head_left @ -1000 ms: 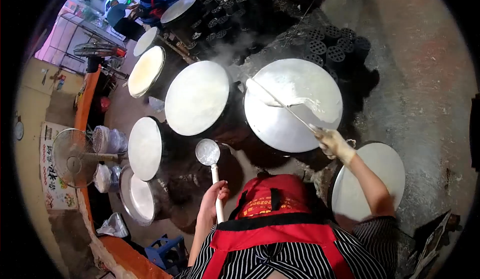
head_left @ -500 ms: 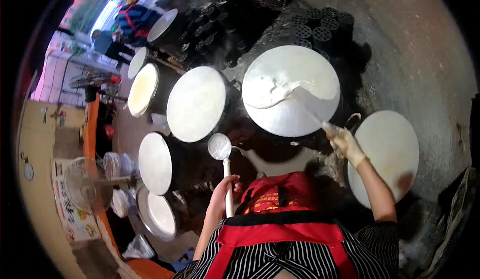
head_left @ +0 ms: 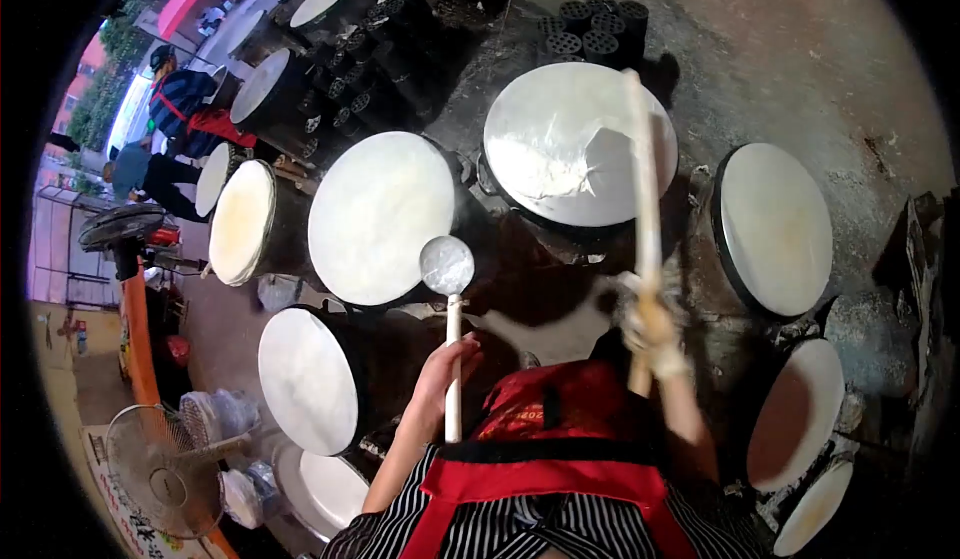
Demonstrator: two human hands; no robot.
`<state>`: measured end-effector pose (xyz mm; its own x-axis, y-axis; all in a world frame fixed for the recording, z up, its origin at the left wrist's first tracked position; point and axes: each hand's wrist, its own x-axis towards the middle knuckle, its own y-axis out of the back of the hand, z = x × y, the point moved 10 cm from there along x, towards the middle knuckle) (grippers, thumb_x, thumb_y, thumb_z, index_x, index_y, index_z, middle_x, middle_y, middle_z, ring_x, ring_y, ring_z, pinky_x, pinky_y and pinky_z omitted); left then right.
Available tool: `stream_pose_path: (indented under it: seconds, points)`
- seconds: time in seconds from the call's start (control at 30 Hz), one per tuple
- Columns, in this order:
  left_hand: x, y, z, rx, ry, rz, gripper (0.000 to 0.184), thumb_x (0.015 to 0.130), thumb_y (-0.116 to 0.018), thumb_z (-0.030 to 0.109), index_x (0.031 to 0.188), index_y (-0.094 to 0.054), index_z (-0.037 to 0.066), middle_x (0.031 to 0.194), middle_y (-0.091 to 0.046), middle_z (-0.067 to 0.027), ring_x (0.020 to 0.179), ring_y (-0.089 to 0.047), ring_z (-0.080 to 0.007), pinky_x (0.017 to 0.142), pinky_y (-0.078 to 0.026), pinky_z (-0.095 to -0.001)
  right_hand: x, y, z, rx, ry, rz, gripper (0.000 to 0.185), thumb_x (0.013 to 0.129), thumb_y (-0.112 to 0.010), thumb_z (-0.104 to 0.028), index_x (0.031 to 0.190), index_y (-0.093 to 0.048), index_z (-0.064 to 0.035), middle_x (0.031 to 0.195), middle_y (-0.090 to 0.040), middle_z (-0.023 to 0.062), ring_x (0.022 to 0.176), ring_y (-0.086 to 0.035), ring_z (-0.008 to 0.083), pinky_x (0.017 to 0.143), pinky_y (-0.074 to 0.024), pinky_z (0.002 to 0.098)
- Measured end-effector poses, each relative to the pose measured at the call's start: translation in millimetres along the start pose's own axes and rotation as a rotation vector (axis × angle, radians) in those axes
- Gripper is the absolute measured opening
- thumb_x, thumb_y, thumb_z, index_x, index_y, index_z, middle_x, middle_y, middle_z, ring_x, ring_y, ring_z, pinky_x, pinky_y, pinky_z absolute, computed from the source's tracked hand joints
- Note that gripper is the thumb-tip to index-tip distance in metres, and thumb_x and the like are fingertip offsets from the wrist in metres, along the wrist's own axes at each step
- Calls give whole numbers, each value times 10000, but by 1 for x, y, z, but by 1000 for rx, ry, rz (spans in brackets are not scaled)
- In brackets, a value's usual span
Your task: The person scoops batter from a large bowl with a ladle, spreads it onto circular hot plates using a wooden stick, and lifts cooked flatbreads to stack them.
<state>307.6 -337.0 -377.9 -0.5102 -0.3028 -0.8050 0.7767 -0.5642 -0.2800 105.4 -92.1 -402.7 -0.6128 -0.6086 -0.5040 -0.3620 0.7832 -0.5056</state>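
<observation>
My left hand (head_left: 447, 371) is closed round the pale handle of a ladle (head_left: 447, 266), whose round bowl is smeared with white batter. Lifted in my right hand (head_left: 652, 339), which looks gloved and is blurred, is a long flat wooden spreader (head_left: 643, 179). Its upper part passes in front of the right side of a round griddle (head_left: 520, 109). White batter lies across that griddle in a sheet, with a thicker, wrinkled patch near its front. The ladle's bowl overlaps the edge of another round griddle (head_left: 380, 219) to the left, which has a pale sheet on it.
More round griddles stand on both sides, among them one on the right (head_left: 775, 229) and one at lower left (head_left: 308, 381). Coal briquettes (head_left: 600, 34) are stacked behind. A fan (head_left: 165, 474) and plastic-wrapped stacks (head_left: 220, 416) are at left. Two people (head_left: 180, 104) work at far left.
The spreader has come up off the batter and now points upward, my right hand lower and closer to me. The batter is spread wider. My view has turned; the ladle stays in my left hand.
</observation>
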Motion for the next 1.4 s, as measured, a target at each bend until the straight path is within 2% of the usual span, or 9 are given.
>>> stream_pose_path:
  seconds: [0.1, 0.2, 0.4, 0.63, 0.87, 1.03, 1.27, 1.37, 1.4]
  points:
    - [-17, 39, -3, -18, -46, 16, 366, 850, -526, 115, 1177, -445, -30, 946, -565, -47, 895, -555, -125, 841, -464, -257, 97, -104, 13, -53, 197, 27, 320, 921, -455, -243, 1207, -492, -104, 550, -406, -72, 391, -338, 36, 321, -292, 194]
    - [-47, 67, -3, 14, -89, 110, 485, 844, -545, 128, 1265, -372, -39, 925, -550, -42, 889, -544, -121, 861, -447, -253, 183, -180, 2, -328, 300, 198, 342, 942, -407, -247, 1237, -466, -84, 601, -462, -39, 417, -394, 59, 334, -315, 199]
    - [-60, 118, -21, -36, -187, 134, 464, 840, -514, 112, 1258, -383, -41, 858, -532, -9, 820, -540, -113, 819, -439, -245, 193, -185, 44, 34, 134, 429, 261, 944, -386, -293, 1116, -463, -113, 592, -454, -11, 407, -410, 91, 332, -344, 255]
    - [-70, 102, -25, 7, -133, 120, 486, 827, -529, 131, 1245, -382, -70, 890, -538, -43, 810, -532, -118, 801, -440, -240, 91, -113, 39, 91, 171, 337, 320, 931, -431, -282, 1244, -398, -224, 593, -423, -43, 378, -358, 59, 295, -301, 206]
    - [-68, 72, -27, 32, -153, 59, 461, 820, -541, 129, 1216, -415, -71, 942, -536, -60, 844, -535, -133, 802, -448, -244, 105, -138, 12, 537, 204, 258, 193, 941, -337, -272, 899, -495, -168, 586, -480, -18, 360, -380, 81, 280, -279, 216]
    - [-56, 28, -26, 53, -133, 14, 388, 819, -538, 109, 1156, -463, -69, 1203, -468, -93, 946, -510, -141, 867, -437, -273, 100, -136, 56, 58, 45, 91, 310, 920, -457, -235, 1224, -436, -177, 551, -428, -39, 362, -348, 79, 301, -287, 224]
    - [-37, -10, -37, 54, -118, -27, 346, 818, -544, 120, 1101, -488, -71, 1282, -421, -103, 988, -501, -148, 891, -425, -278, 39, 7, 33, 147, 48, 233, 149, 924, -408, -229, 1051, -483, -207, 639, -526, 21, 375, -365, 131, 303, -276, 271]
    - [-36, -35, -39, 91, -131, -44, 301, 816, -542, 125, 1054, -511, -58, 1261, -430, -91, 989, -500, -145, 890, -425, -273, 68, 1, 18, 618, -38, -60, 220, 893, -396, -402, 962, -537, -247, 653, -550, 34, 377, -361, 140, 319, -276, 273]
    - [-36, -45, -37, 96, -146, -41, 289, 816, -543, 126, 1043, -517, -51, 1214, -455, -87, 970, -506, -142, 876, -429, -269, 60, 2, -4, 281, 147, 228, 248, 865, -411, -447, 958, -538, -255, 664, -566, 40, 384, -387, 149, 318, -291, 276]
